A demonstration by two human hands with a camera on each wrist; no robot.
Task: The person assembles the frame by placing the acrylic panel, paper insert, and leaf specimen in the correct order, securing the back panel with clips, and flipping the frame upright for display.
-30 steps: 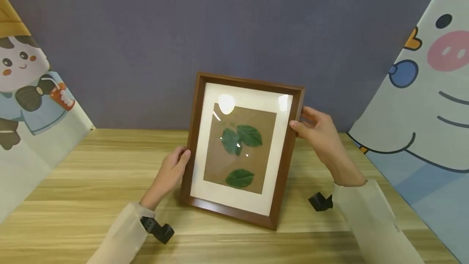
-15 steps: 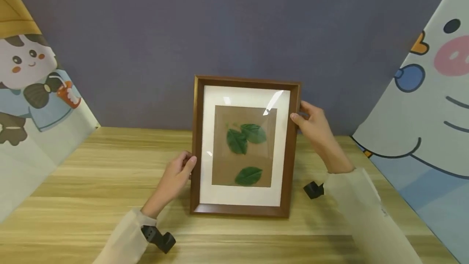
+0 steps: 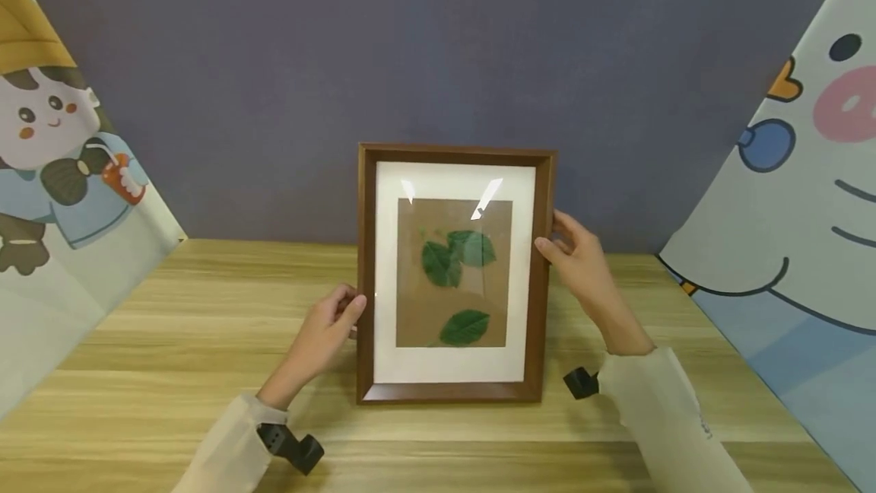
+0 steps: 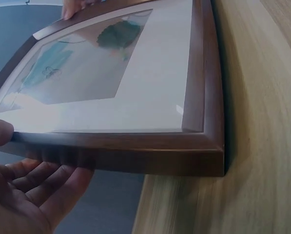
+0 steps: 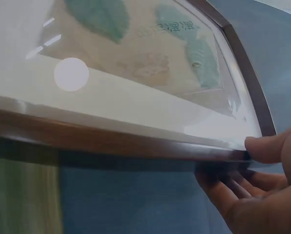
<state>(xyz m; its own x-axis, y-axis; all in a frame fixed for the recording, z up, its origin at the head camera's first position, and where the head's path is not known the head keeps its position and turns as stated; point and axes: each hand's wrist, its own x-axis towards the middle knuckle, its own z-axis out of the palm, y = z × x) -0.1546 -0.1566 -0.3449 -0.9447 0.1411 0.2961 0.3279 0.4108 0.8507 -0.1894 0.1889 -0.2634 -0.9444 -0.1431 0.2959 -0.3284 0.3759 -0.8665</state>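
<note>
A brown wooden picture frame [image 3: 452,392] stands nearly upright on the table in the head view, its glazed front facing me. Inside it a white mat surrounds a brown sheet with green leaves [image 3: 465,327]. My left hand [image 3: 327,333] grips the left side below mid-height, thumb on the front edge and fingers behind. Higher on the opposite side, my right hand [image 3: 582,272] pinches the edge the same way. The left wrist view shows the left hand's fingers [image 4: 57,183] under the frame's side. In the right wrist view, the right thumb [image 5: 264,147] presses the front rim.
The wood-grain table [image 3: 226,310] extends around the frame. A dark grey-blue wall [image 3: 438,44] rises behind it. Cartoon-printed panels flank the table, a left panel [image 3: 61,173] and a right panel [image 3: 807,196]. Small black wrist cameras sit on both sleeves.
The frame was tilted a second ago and has turned to stand straight. In the last half second it shifted slightly left, and my right hand slid lower along its side.
</note>
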